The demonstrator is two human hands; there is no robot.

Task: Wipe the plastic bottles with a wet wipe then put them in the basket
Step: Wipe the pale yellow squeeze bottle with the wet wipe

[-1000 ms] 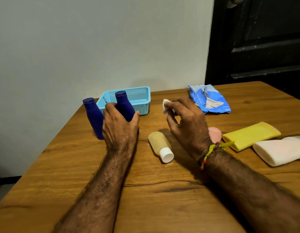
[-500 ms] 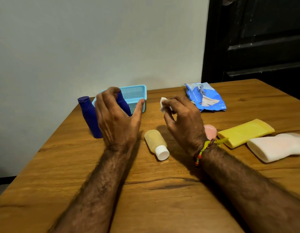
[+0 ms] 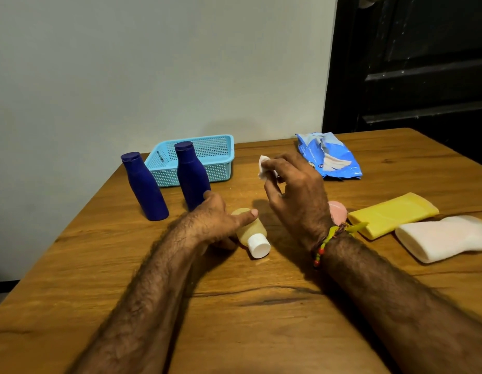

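Note:
Two dark blue bottles (image 3: pixel 144 187) (image 3: pixel 192 176) stand upright in front of the light blue basket (image 3: pixel 221 171), which holds nothing. A small beige bottle (image 3: pixel 254 233) with a white cap lies on its side mid-table. My left hand (image 3: pixel 212 225) closes round it, thumb across its top and fingers at its near left side. My right hand (image 3: pixel 296 195) hovers just right of it and pinches a crumpled white wet wipe (image 3: pixel 262 168) in its fingertips.
A blue wipes pack (image 3: pixel 329 156) lies at the back right. A yellow bottle (image 3: pixel 391 213), a white bottle (image 3: pixel 445 237) and a pink object (image 3: pixel 338 213) lie on the wooden table (image 3: pixel 261 306) at the right. A wall stands behind the table's far edge.
My left hand let go of the right blue bottle, left it standing before the basket, and came down onto the small beige bottle. My right hand kept the wipe and barely moved.

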